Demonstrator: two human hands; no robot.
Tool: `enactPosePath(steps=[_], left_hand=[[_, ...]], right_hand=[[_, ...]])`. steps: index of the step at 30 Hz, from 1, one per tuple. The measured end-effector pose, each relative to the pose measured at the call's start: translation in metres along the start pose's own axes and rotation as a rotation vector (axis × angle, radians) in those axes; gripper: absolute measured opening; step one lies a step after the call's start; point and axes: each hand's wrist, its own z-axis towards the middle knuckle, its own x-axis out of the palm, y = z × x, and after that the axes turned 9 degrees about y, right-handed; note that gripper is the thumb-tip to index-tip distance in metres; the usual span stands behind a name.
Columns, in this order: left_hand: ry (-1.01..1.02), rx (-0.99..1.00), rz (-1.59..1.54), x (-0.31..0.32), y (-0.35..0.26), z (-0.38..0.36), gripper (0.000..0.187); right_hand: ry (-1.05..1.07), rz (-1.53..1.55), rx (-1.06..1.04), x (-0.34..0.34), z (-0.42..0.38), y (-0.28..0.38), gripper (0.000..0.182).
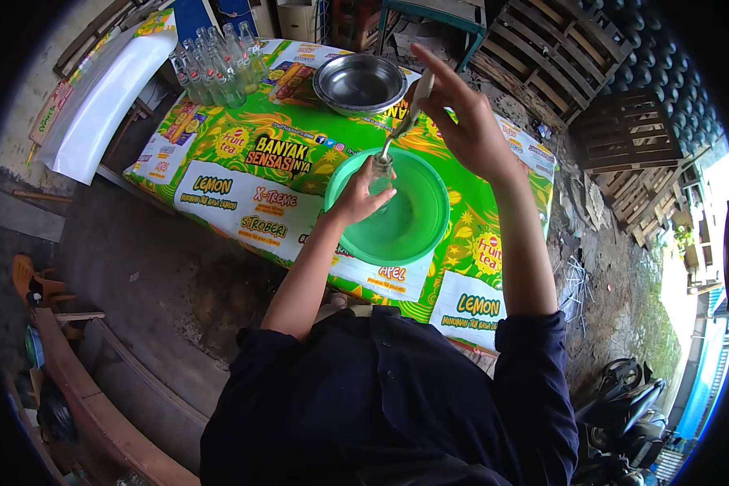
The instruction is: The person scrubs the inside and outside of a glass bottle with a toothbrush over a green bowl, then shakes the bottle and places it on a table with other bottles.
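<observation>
Over the green basin (pixel 413 212), my left hand (pixel 360 197) is wrapped round a small clear glass bottle (pixel 381 172), held upright. A brush-like tool (pixel 411 116) with a thin metal shaft has its lower end at the bottle's mouth. My right hand (pixel 459 113) is at the tool's upper end, with the index finger stretched out and the tool resting against the thumb side. The basin stands on the table cover (pixel 219 174) and looks to hold some liquid. Behind it is a metal bowl (pixel 360 83).
Several clear glass bottles (pixel 219 69) stand together at the table's back left corner. A white-covered bench (pixel 109 101) is at the far left. Wooden pallets (pixel 543 57) lie beyond the table on the right, and a motorcycle (pixel 624 405) is at the lower right.
</observation>
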Motion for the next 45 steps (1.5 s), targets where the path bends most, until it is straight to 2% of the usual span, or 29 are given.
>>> enactPosePath(steps=[1,4,7,9,10,13,14,17,18,19,21,22,25,27,28,30,31,33,34,35,37,40,43,45], left_hand=[[0.014,0.005,0.035,-0.001,0.000,0.000,0.033],[0.015,0.032,0.116,-0.004,-0.006,0.000,0.029],[-0.020,0.037,0.070,-0.003,-0.007,0.000,0.026],[0.029,0.016,0.038,-0.004,-0.005,0.000,0.027],[0.018,0.005,0.012,-0.002,-0.006,0.002,0.027],[0.007,-0.014,-0.028,-0.002,-0.007,0.002,0.028],[0.012,-0.007,-0.021,-0.002,-0.007,0.002,0.028],[0.024,-0.028,-0.062,-0.001,-0.011,0.002,0.029],[0.030,-0.043,-0.087,-0.001,-0.013,0.002,0.030],[0.026,-0.009,0.004,-0.001,-0.009,0.002,0.030],[0.008,0.058,0.183,-0.003,-0.004,0.001,0.030],[0.012,0.027,0.101,-0.003,-0.005,0.001,0.031],[0.012,-0.019,-0.077,0.002,-0.007,0.001,0.031],[-0.028,0.005,-0.094,0.003,-0.005,0.001,0.032],[0.040,-0.008,0.054,-0.002,-0.004,0.000,0.044],[0.067,-0.047,0.018,-0.003,-0.001,-0.001,0.043],[0.081,-0.060,0.001,-0.003,0.000,0.000,0.043],[0.068,-0.077,-0.057,0.000,-0.002,-0.001,0.042],[0.059,-0.088,-0.084,0.000,-0.003,-0.002,0.042],[0.039,-0.050,-0.044,-0.001,-0.003,-0.001,0.039],[0.002,0.020,0.029,0.002,-0.008,0.001,0.033],[0.032,-0.072,-0.097,0.000,-0.002,-0.001,0.041],[0.053,-0.088,-0.074,-0.002,-0.002,-0.002,0.047],[0.083,-0.099,-0.020,-0.004,0.001,-0.002,0.050]], right_hand=[[0.081,-0.001,0.007,0.002,0.001,0.000,0.060],[0.126,-0.068,0.003,0.013,0.002,-0.008,0.061],[-0.075,0.079,-0.020,0.007,0.000,-0.016,0.063],[0.020,0.083,0.049,0.021,-0.008,-0.017,0.063],[0.114,0.033,0.119,0.029,-0.012,-0.018,0.059],[-0.106,0.157,-0.003,0.023,-0.008,-0.025,0.053],[-0.207,0.250,0.043,0.021,-0.008,-0.023,0.044],[-0.021,0.088,0.156,0.041,-0.014,-0.025,0.031],[-0.031,0.098,0.173,0.047,-0.013,-0.024,0.018],[-0.107,0.123,0.170,0.044,-0.012,-0.023,0.017],[-0.247,0.175,0.158,0.035,-0.005,-0.017,0.016],[-0.284,0.158,0.174,0.034,-0.004,-0.014,0.015],[-0.139,0.021,0.246,0.059,-0.009,-0.019,0.012],[-0.203,0.015,0.252,0.047,-0.006,-0.013,0.014],[-0.247,0.061,0.239,0.041,-0.003,-0.009,0.016],[-0.314,0.107,0.246,0.045,-0.002,-0.010,0.018],[-0.263,-0.007,0.263,0.053,-0.007,-0.016,0.018],[-0.217,-0.030,0.292,0.062,-0.011,-0.019,0.021],[-0.215,-0.004,0.383,0.054,-0.010,-0.010,0.023],[-0.293,0.105,0.294,0.055,-0.009,-0.012,0.024],[-0.365,0.088,0.308,0.053,-0.006,-0.003,0.025],[-0.270,-0.045,0.347,0.067,-0.012,-0.017,0.026],[-0.315,0.144,0.354,0.057,-0.008,-0.010,0.026],[-0.267,0.134,0.358,0.058,-0.007,-0.008,0.017]])
